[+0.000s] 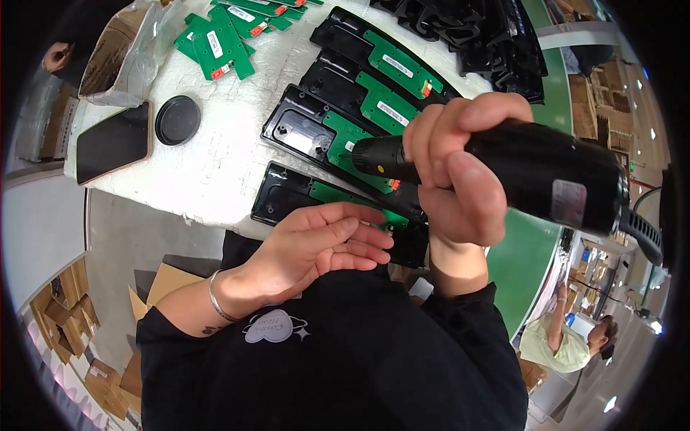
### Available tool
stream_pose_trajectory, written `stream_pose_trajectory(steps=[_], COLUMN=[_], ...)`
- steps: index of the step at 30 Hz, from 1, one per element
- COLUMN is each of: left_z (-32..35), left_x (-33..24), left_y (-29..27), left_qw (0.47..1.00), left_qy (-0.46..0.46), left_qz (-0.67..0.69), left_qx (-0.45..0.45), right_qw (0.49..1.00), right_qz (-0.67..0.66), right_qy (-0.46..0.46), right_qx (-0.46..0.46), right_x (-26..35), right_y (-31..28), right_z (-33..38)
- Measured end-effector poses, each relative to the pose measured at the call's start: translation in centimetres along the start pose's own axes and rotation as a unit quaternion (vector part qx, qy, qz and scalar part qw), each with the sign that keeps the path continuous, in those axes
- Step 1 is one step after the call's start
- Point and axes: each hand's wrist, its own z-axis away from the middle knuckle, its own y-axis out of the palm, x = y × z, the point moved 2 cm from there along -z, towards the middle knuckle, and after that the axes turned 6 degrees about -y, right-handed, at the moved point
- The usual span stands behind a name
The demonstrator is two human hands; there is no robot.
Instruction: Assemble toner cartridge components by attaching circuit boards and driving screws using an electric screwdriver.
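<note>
1. On the white-covered bench point(215, 172), seen from the head camera, four black plastic housings lie in a slanted row, each with a green circuit board seated in it.
2. Nearest the body, the right hand point(460, 179) has its fingers wrapped fully around a black electric screwdriver point(532, 169), held almost level, with the bit end over the green board point(343, 136) of the second housing point(302, 129) from the person.
3. Below it, the left hand point(316, 244) is open, fingers slightly curled and holding nothing; its fingertips rest at the edge of the nearest housing point(284, 194), partly covering that one's board.
4. Whether the bit is seated in a screw cannot be told; the tip is too small and dark against the board.
5. To drive well, I judge that the tool should be tipped upright over the screw, pressed straight down before it spins, and the free hand should pin the housing flat, fingers clear of the bit.
6. Farther up the bench lie loose green boards point(215, 47), a round black lid point(177, 120), a dark phone point(113, 142) and stacked black trays point(467, 29).
</note>
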Motion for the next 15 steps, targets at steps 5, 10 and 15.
stream_pose_trajectory(steps=[5,10,15], left_z=[0.3,0.0,0.2], left_x=[-0.4,-0.8,-0.6], left_y=[-0.7,-1.3,-1.2], left_qw=[1.000,0.998,0.994], left_qy=[0.018,0.051,0.085], left_qz=[0.000,0.019,0.062], left_qx=[0.008,-0.026,-0.017], right_qw=[0.999,0.995,0.996], right_qz=[0.022,0.066,0.018], right_qy=[0.035,0.044,0.058], right_qx=[0.011,0.056,0.061], right_x=[-0.2,-0.8,-0.2], right_y=[0.2,0.9,1.4], right_z=[-0.2,-0.6,-0.5])
